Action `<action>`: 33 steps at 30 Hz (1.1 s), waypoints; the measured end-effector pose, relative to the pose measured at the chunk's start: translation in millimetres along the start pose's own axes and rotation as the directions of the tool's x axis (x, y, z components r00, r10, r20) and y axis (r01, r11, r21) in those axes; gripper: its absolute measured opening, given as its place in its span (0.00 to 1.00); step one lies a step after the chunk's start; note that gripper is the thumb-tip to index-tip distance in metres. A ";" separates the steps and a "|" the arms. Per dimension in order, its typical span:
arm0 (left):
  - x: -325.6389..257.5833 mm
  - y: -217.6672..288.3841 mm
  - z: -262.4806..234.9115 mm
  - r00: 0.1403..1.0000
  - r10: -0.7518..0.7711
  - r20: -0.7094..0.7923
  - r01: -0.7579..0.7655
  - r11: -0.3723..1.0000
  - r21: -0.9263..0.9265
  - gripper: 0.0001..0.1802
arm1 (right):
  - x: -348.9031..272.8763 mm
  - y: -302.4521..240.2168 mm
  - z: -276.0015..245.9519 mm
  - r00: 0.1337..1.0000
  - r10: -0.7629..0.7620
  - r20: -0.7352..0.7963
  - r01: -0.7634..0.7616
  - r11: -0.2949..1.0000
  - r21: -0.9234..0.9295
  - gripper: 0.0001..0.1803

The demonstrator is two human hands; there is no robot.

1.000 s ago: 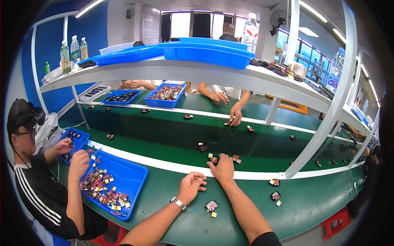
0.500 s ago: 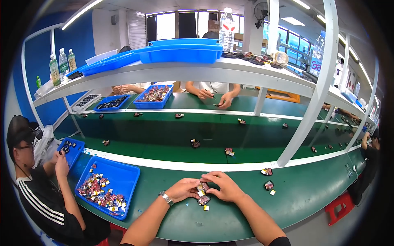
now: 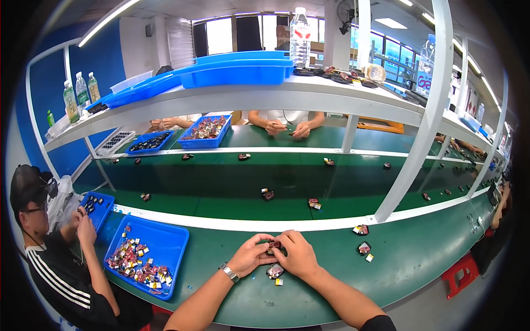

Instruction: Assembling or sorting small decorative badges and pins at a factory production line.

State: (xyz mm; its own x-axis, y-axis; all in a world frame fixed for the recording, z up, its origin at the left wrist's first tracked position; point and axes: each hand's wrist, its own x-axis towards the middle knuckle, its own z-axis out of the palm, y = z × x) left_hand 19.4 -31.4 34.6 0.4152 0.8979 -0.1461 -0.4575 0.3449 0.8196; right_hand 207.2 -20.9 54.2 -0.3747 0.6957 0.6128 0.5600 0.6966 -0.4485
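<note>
Hands: left hand (image 3: 251, 255) and right hand (image 3: 298, 255) now meet at the worktop's (image 3: 331, 287) near edge; a second ago they were apart, the right reaching farther out.
Grip: both sets of fingers closed together on one small dark red part (image 3: 274, 244).
Beside: a second part (image 3: 274, 270) lies just below the hands, untouched.
Left: blue tray (image 3: 168, 243) of mixed parts.
Far: belt (image 3: 221, 182) carries scattered parts.
Reading: pick-up looks done; fitting work in hand.

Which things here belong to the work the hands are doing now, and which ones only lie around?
In the work:
- left hand and right hand, together holding a small dark red part
- similar part on the green bench just below the hands

Only lying around:
- blue tray of small parts at the left
- two parts to the right
- water bottle on the shelf
</note>
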 end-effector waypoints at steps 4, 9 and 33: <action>1.5 -1.8 0.7 1.000 -0.004 -0.003 0.004 1.000 -0.006 0.15 | 2.8 1.5 -3.3 0.995 -0.096 -0.040 0.096 0.995 -0.017 0.12; 1.5 -3.2 1.7 0.999 0.019 -0.028 -0.021 0.998 -0.066 0.15 | 4.0 3.4 -3.4 0.970 -0.238 -0.046 0.233 0.969 -0.085 0.11; 3.9 -10.6 -0.5 0.997 0.067 -0.039 -0.069 0.996 -0.047 0.18 | 5.5 16.0 -13.0 0.961 -0.270 0.058 0.274 0.960 -0.054 0.11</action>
State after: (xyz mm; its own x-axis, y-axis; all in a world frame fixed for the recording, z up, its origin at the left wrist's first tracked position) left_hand 25.6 -31.4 25.1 0.3524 0.9291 -0.1122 -0.5217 0.2945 0.8007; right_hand 223.7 -8.2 58.9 -0.5545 0.4904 0.6724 0.4754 0.8498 -0.2277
